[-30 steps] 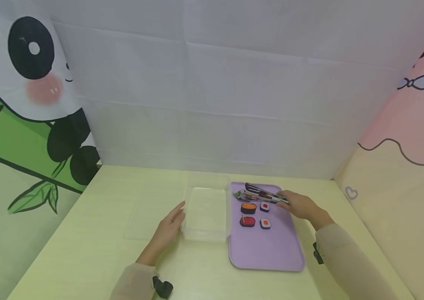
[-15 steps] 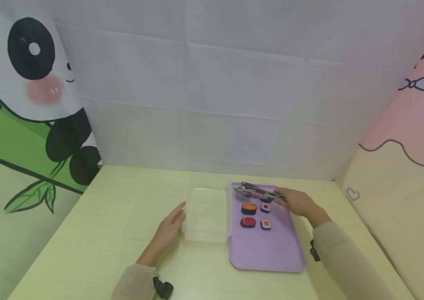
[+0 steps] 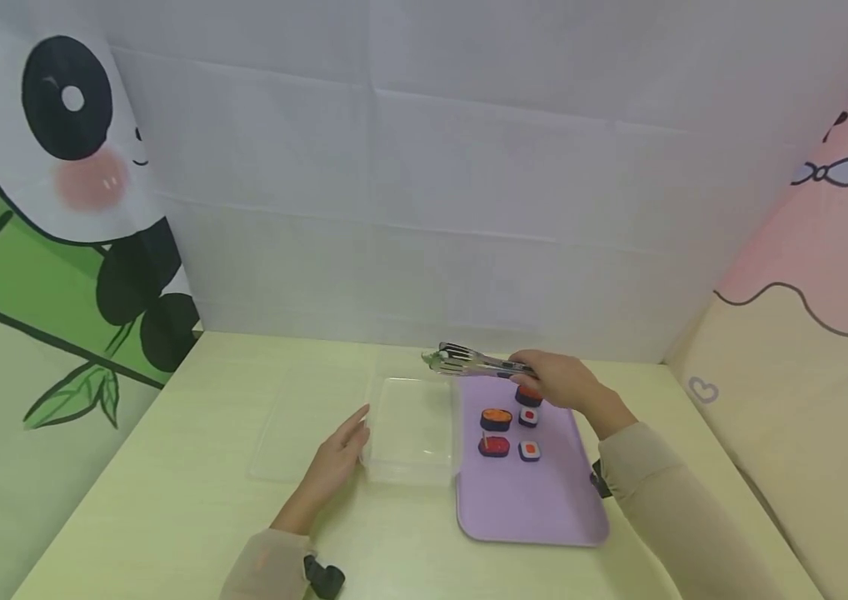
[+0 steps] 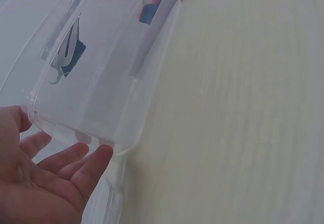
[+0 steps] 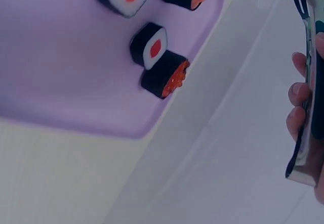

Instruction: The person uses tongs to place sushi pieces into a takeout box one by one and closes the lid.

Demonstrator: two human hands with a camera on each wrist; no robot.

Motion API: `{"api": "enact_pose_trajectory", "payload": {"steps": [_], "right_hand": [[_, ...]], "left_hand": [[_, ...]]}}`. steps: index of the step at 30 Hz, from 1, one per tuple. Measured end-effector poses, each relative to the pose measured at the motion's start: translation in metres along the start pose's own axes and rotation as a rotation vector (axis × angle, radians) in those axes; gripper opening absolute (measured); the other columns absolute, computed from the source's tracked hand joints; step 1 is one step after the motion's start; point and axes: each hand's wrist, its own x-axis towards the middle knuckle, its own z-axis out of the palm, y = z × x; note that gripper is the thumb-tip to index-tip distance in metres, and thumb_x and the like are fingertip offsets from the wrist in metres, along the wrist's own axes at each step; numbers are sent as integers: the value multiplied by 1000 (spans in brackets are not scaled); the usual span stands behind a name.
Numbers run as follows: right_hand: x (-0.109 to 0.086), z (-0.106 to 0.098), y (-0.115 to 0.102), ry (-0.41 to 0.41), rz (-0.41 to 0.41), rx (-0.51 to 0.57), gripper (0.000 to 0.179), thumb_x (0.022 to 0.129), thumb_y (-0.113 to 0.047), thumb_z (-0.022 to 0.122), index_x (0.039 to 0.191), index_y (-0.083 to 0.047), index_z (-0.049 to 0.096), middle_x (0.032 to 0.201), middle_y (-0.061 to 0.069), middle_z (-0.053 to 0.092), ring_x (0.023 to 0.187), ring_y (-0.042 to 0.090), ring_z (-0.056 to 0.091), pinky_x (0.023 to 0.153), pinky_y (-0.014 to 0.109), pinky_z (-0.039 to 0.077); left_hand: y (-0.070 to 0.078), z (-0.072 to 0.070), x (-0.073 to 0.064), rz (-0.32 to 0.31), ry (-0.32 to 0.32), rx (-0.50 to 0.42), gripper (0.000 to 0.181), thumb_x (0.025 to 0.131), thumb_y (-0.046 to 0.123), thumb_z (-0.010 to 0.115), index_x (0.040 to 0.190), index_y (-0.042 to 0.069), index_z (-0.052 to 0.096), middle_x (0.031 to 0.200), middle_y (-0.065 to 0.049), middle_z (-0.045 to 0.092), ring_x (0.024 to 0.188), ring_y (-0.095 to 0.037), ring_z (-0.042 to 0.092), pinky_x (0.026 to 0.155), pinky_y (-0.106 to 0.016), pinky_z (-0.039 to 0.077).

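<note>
My right hand (image 3: 562,382) grips metal tongs (image 3: 478,363) with dark handles, raised above the far right corner of a clear plastic box (image 3: 412,477). Between the tong tips is a small piece with a green, leaf-like end (image 3: 432,360); its kind is unclear. Extended fingers of my left hand (image 3: 334,457) touch the box's left wall, as the left wrist view (image 4: 55,178) also shows. On the purple tray (image 3: 532,508) sit an orange-topped sushi (image 3: 496,419), a red-topped sushi (image 3: 494,447), two small sushi rolls (image 3: 529,451) and a red-orange-topped sushi (image 3: 529,396), partly behind my right hand.
A flat clear sheet, seemingly a lid (image 3: 304,425), lies left of the box on the pale table (image 3: 169,500). A white wall covering (image 3: 424,208) rises behind the table, with cartoon-printed panels at left and right.
My right hand has lifted the tongs with the green-ended piece off the tray's far end and moved left to the box. The red-orange-topped sushi has come into sight. My left hand stays put.
</note>
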Motion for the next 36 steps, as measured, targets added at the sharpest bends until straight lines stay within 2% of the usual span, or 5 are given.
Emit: {"api": "enact_pose_trajectory", "payload": {"steps": [6, 9, 13, 25, 36], "right_hand": [[27, 12, -35, -72, -47, -38, 36, 99, -31, 59, 129, -11, 59, 106, -1, 65, 85, 16, 59, 78, 40, 52], [40, 19, -39, -102, -55, -39, 33, 99, -32, 58, 127, -14, 60, 100, -7, 62, 78, 13, 54, 71, 35, 49], [52, 27, -42, -129, -57, -43, 31, 99, -33, 58, 126, -17, 60, 101, -9, 62, 77, 11, 52, 69, 33, 48], [70, 36, -49, -182, -40, -89, 36, 99, -38, 57, 130, -18, 59, 119, -3, 64, 90, 13, 60, 77, 39, 52], [78, 34, -61, -204, -65, -134, 29, 98, -36, 61, 120, -17, 62, 100, -7, 61, 75, 10, 54, 67, 34, 50]], "left_hand": [[2, -9, -6, -11, -5, 1, 49, 106, 30, 42, 152, 14, 36, 146, -23, 42, 126, -44, 46, 103, -63, 32], [3, -7, -4, -16, 1, 3, 49, 106, 30, 42, 152, 15, 36, 145, -23, 42, 126, -44, 47, 102, -63, 32], [5, -5, -3, -15, 0, -10, 49, 106, 30, 42, 152, 14, 35, 146, -24, 42, 127, -46, 44, 102, -65, 31], [5, -2, 1, -22, 25, -12, 51, 105, 37, 42, 152, 16, 37, 145, -22, 44, 129, -44, 42, 103, -63, 31], [7, -2, 0, -19, 35, -17, 48, 106, 29, 43, 151, 15, 37, 144, -22, 44, 129, -45, 43, 104, -63, 31]]}}
